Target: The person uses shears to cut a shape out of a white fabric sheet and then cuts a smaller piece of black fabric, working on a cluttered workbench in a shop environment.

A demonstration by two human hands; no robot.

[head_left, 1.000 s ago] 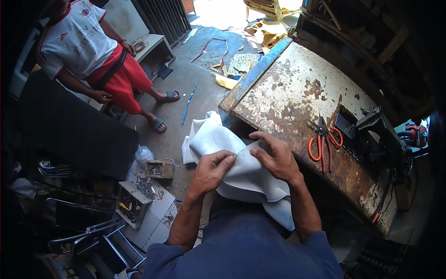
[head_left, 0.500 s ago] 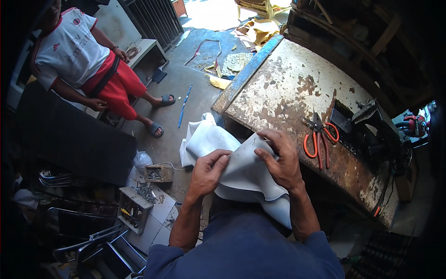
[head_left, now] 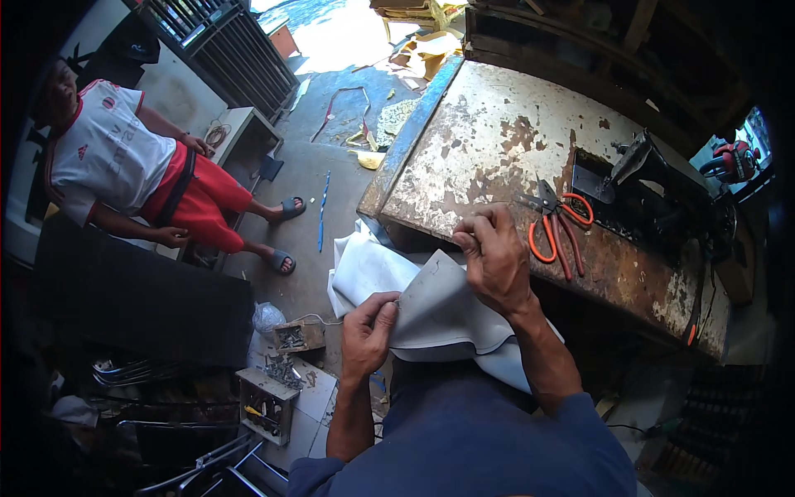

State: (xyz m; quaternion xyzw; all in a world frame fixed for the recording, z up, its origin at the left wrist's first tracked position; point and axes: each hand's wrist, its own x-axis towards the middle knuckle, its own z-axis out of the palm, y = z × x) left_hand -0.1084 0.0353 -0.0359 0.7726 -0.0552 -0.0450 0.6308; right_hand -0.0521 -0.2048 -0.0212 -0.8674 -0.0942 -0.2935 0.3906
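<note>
A white, leather-like sheet (head_left: 443, 306) lies in folds across my lap, its grey underside turned up near the middle. My left hand (head_left: 368, 331) pinches the sheet's edge between thumb and fingers. Raised above the sheet's right part, my right hand (head_left: 494, 253) has its fingers drawn together in a pinch, apart from the sheet's pointed corner. Whatever it may hold is too small to make out. Just right of that hand, orange-handled scissors (head_left: 542, 240) and red-handled pliers (head_left: 566, 247) lie crossed on the worn workbench (head_left: 472, 116).
A black sewing machine (head_left: 642, 166) is set into the bench at right. At left stands a person (head_left: 124, 157) in red trousers, near a black panel (head_left: 124, 298). Small boxes of metal hardware (head_left: 269, 402) sit lower left, beside metal chair frames (head_left: 219, 464). Yellow scraps (head_left: 426, 54) lie by the doorway.
My right hand has come off the sheet's corner and lifted, its fingers now pinched together. My left hand keeps its hold on the edge. The whole view has shifted slightly.
</note>
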